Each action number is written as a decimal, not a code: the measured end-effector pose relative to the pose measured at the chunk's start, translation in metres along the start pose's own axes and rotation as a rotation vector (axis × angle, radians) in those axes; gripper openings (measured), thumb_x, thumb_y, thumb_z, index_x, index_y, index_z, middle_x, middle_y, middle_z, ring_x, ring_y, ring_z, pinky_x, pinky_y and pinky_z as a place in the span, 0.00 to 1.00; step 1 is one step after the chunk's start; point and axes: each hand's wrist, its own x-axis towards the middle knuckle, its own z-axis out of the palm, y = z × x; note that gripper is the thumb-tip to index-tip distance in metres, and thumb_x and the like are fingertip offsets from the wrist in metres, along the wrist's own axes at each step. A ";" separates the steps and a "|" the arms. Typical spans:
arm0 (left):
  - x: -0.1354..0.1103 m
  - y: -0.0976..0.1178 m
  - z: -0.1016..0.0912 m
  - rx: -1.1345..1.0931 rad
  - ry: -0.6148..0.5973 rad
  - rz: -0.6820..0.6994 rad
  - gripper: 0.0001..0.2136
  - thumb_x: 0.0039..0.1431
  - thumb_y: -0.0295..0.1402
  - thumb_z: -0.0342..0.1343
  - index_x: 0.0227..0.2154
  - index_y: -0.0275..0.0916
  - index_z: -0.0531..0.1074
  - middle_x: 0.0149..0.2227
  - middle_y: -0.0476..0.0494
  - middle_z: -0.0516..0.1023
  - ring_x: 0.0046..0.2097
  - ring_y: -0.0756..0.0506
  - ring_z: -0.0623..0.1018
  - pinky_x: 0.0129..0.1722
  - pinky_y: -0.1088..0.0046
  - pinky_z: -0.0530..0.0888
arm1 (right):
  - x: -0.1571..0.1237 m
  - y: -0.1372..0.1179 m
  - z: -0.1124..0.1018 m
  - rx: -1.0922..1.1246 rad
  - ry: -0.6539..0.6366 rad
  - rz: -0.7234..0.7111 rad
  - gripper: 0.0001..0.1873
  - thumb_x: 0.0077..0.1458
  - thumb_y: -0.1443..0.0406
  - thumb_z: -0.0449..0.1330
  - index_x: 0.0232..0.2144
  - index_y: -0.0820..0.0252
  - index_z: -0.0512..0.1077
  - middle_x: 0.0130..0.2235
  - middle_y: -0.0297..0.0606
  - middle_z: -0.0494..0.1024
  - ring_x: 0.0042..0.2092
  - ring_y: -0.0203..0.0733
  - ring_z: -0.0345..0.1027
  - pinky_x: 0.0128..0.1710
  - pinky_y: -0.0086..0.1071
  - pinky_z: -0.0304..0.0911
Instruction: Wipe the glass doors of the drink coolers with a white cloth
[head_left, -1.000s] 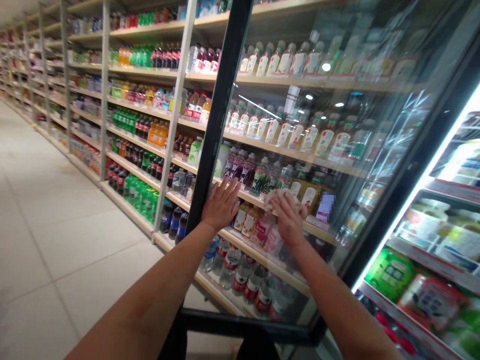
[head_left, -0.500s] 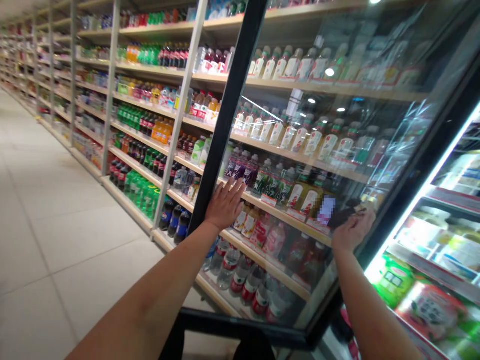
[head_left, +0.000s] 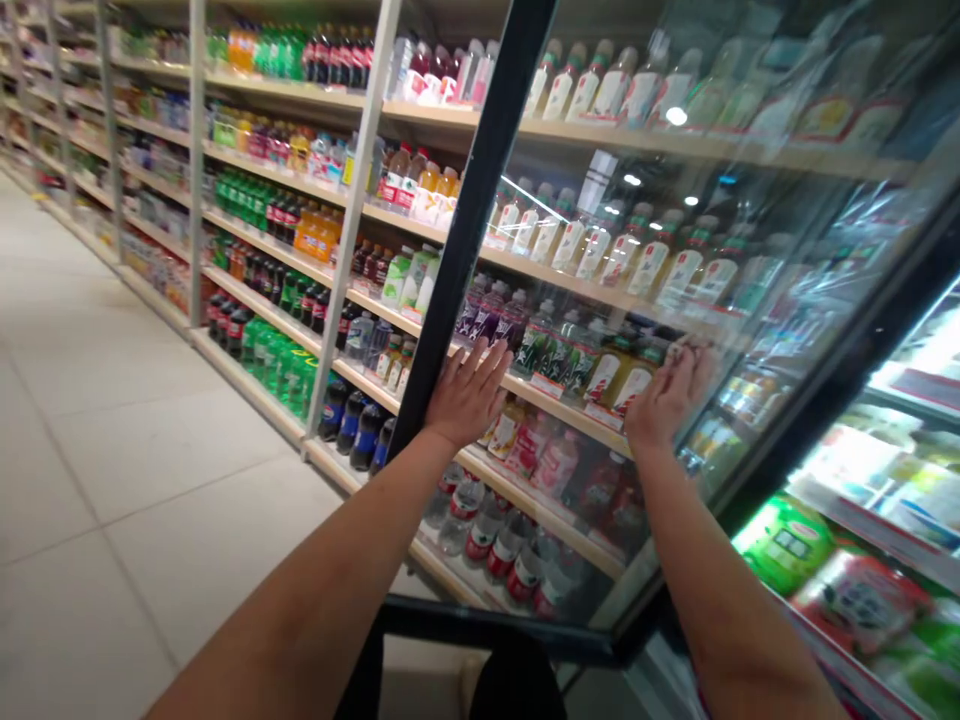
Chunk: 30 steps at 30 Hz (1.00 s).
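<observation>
A glass fridge door (head_left: 750, 230) with a black frame (head_left: 480, 220) stands swung open in front of me. My left hand (head_left: 469, 395) lies flat and open on the glass, right beside the frame's left bar. My right hand (head_left: 664, 400) presses on the glass farther right. A pale cloth (head_left: 686, 347) peeks out under its fingertips and is mostly hidden by the hand. Through the glass I see shelves of bottled drinks.
Long shelves of drink bottles (head_left: 285, 220) run along the aisle on the left above a pale tiled floor (head_left: 112, 430). At the right, the lit fridge interior holds packaged goods (head_left: 825, 560). The door's bottom bar (head_left: 487, 625) is low between my arms.
My right hand swept with the cloth from the middle of the glass out to the right edge, then came back left and up. My left hand stayed on the glass by the frame.
</observation>
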 end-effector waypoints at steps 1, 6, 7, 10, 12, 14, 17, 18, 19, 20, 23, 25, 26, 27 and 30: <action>0.000 0.000 0.001 -0.004 -0.004 -0.001 0.27 0.71 0.37 0.47 0.70 0.34 0.55 0.70 0.37 0.56 0.73 0.39 0.50 0.72 0.55 0.45 | -0.006 -0.009 0.002 0.013 -0.018 -0.032 0.27 0.70 0.59 0.45 0.62 0.70 0.66 0.66 0.58 0.61 0.72 0.54 0.46 0.69 0.59 0.47; -0.002 -0.001 0.004 -0.039 -0.014 -0.006 0.28 0.71 0.37 0.46 0.71 0.36 0.51 0.71 0.38 0.54 0.74 0.40 0.46 0.73 0.55 0.44 | -0.055 -0.055 0.004 0.083 -0.192 -0.249 0.25 0.70 0.63 0.46 0.66 0.59 0.63 0.68 0.50 0.61 0.73 0.52 0.44 0.69 0.60 0.48; -0.002 -0.001 0.005 -0.040 -0.007 -0.005 0.28 0.71 0.36 0.46 0.71 0.36 0.51 0.71 0.39 0.54 0.74 0.40 0.45 0.73 0.55 0.44 | -0.067 -0.064 0.003 0.092 -0.232 -0.293 0.25 0.70 0.64 0.46 0.67 0.57 0.61 0.68 0.49 0.61 0.73 0.51 0.44 0.69 0.59 0.48; -0.002 -0.001 0.005 -0.025 0.016 0.001 0.28 0.72 0.36 0.46 0.70 0.36 0.52 0.71 0.39 0.54 0.74 0.41 0.44 0.73 0.56 0.43 | -0.100 -0.084 0.000 0.098 -0.322 -0.410 0.28 0.69 0.67 0.48 0.69 0.53 0.56 0.68 0.46 0.61 0.73 0.49 0.43 0.70 0.55 0.48; -0.001 -0.001 0.005 -0.024 0.020 0.002 0.27 0.72 0.36 0.46 0.70 0.36 0.52 0.71 0.40 0.54 0.74 0.41 0.44 0.73 0.57 0.43 | -0.113 -0.090 -0.002 0.101 -0.351 -0.463 0.30 0.68 0.69 0.49 0.70 0.54 0.54 0.68 0.46 0.62 0.73 0.47 0.42 0.70 0.52 0.47; -0.001 -0.001 0.005 -0.038 0.008 -0.002 0.28 0.72 0.36 0.46 0.70 0.36 0.52 0.71 0.39 0.54 0.74 0.41 0.45 0.73 0.56 0.44 | -0.117 -0.092 -0.004 0.112 -0.369 -0.483 0.30 0.68 0.71 0.48 0.70 0.53 0.55 0.68 0.45 0.62 0.73 0.45 0.42 0.71 0.51 0.46; -0.001 -0.001 0.005 -0.038 -0.002 -0.005 0.28 0.71 0.37 0.46 0.70 0.36 0.52 0.71 0.39 0.54 0.74 0.41 0.45 0.73 0.56 0.44 | -0.109 -0.092 -0.003 0.138 -0.401 -0.504 0.30 0.68 0.71 0.48 0.69 0.50 0.57 0.67 0.42 0.63 0.73 0.44 0.43 0.71 0.49 0.45; -0.002 -0.001 0.006 -0.028 0.004 -0.001 0.28 0.71 0.37 0.46 0.70 0.36 0.52 0.71 0.39 0.54 0.74 0.41 0.45 0.73 0.56 0.43 | -0.103 -0.093 -0.001 0.146 -0.411 -0.518 0.29 0.68 0.71 0.48 0.68 0.50 0.58 0.67 0.41 0.64 0.73 0.43 0.43 0.71 0.49 0.45; -0.002 -0.001 0.006 -0.018 0.013 0.004 0.28 0.71 0.37 0.47 0.70 0.36 0.52 0.71 0.39 0.55 0.74 0.41 0.45 0.73 0.56 0.43 | -0.096 -0.094 0.001 0.152 -0.415 -0.533 0.29 0.68 0.71 0.48 0.68 0.50 0.58 0.67 0.40 0.64 0.73 0.43 0.42 0.71 0.49 0.45; -0.002 -0.001 0.006 -0.012 0.022 0.008 0.28 0.71 0.37 0.47 0.70 0.36 0.53 0.71 0.39 0.55 0.74 0.41 0.44 0.73 0.56 0.43 | -0.089 -0.097 0.003 0.155 -0.414 -0.542 0.28 0.68 0.71 0.48 0.68 0.50 0.59 0.67 0.40 0.64 0.73 0.43 0.42 0.71 0.49 0.45; -0.002 -0.001 0.005 -0.011 0.047 0.019 0.28 0.71 0.36 0.48 0.70 0.35 0.53 0.71 0.39 0.55 0.74 0.41 0.43 0.73 0.56 0.42 | -0.059 -0.110 0.014 0.145 -0.388 -0.547 0.26 0.69 0.69 0.46 0.66 0.49 0.63 0.68 0.38 0.63 0.74 0.42 0.40 0.71 0.49 0.45; -0.002 -0.001 0.003 -0.008 0.058 0.022 0.28 0.71 0.36 0.48 0.70 0.35 0.53 0.71 0.38 0.56 0.74 0.41 0.43 0.73 0.56 0.42 | -0.033 -0.117 0.022 0.130 -0.355 -0.527 0.24 0.70 0.68 0.44 0.64 0.51 0.65 0.68 0.38 0.63 0.74 0.43 0.40 0.71 0.50 0.46; -0.002 -0.001 0.003 -0.004 0.059 0.024 0.28 0.71 0.36 0.48 0.70 0.35 0.54 0.71 0.38 0.56 0.74 0.41 0.44 0.73 0.56 0.42 | -0.019 -0.119 0.026 0.125 -0.334 -0.509 0.24 0.70 0.67 0.43 0.63 0.52 0.66 0.67 0.38 0.63 0.73 0.43 0.41 0.70 0.50 0.46; -0.002 -0.001 0.002 0.000 0.057 0.025 0.28 0.71 0.36 0.48 0.70 0.35 0.54 0.71 0.38 0.56 0.74 0.40 0.44 0.73 0.56 0.42 | -0.004 -0.118 0.029 0.121 -0.311 -0.487 0.24 0.71 0.67 0.42 0.63 0.53 0.67 0.67 0.38 0.63 0.73 0.44 0.42 0.70 0.51 0.47; -0.003 -0.001 0.001 0.007 0.048 0.030 0.28 0.71 0.36 0.48 0.70 0.34 0.54 0.71 0.38 0.56 0.74 0.40 0.45 0.73 0.56 0.42 | 0.039 -0.095 0.034 0.113 -0.254 -0.412 0.24 0.70 0.66 0.41 0.62 0.57 0.67 0.66 0.41 0.64 0.72 0.47 0.44 0.69 0.54 0.47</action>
